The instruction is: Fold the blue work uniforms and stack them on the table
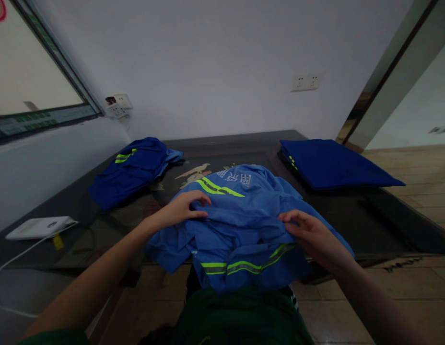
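A crumpled light-blue work jacket (pixel 240 220) lies at the near edge of the dark table, its lower part hanging toward my lap. White lettering and yellow-green reflective stripes show on it. My left hand (pixel 190 206) is over its left side, thumb and fingers apart, with the fingertips at the cloth. On the other side, my right hand (pixel 305 227) has its fingers curled and pinches a fold of the jacket. The cloth between my hands is bunched in loose folds.
Dark-blue clothing (pixel 132 167) with a reflective stripe lies heaped at the back left. A flat, folded dark-blue garment (pixel 333 163) rests at the right. A white power bank (pixel 39 227) with a cable sits on the dark table (pixel 222 143) at left. A wall stands behind.
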The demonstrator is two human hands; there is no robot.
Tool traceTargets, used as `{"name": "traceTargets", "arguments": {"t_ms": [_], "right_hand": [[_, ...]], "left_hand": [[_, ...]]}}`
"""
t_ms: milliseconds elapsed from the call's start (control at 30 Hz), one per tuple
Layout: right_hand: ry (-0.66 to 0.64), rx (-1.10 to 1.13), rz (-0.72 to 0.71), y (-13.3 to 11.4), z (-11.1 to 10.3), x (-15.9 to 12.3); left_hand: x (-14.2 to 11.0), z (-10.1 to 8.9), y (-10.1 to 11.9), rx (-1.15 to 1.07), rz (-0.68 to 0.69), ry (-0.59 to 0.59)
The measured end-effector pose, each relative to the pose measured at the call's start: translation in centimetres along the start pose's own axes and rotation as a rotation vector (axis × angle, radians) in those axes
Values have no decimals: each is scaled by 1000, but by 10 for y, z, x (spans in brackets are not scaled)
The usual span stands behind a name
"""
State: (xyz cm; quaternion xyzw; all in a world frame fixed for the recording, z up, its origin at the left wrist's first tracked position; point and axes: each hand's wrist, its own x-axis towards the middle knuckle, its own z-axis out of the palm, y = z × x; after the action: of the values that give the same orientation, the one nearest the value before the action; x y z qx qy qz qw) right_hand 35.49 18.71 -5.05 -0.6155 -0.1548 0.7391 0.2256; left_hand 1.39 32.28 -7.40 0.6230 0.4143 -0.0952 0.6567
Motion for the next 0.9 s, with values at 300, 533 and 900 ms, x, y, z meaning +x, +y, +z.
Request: {"name": "traceTargets", "arguments": {"t_ms": [300, 533, 900], "right_hand": [[-32, 187, 63, 3, 10, -8], [13, -372, -241, 6, 11, -9], [-1, -1467, -390, -17, 77, 4]], "left_hand": [[-4, 0, -4, 192, 59, -6], [2, -1, -8, 270, -24, 143], [5, 2, -3, 240, -17, 223]]}}
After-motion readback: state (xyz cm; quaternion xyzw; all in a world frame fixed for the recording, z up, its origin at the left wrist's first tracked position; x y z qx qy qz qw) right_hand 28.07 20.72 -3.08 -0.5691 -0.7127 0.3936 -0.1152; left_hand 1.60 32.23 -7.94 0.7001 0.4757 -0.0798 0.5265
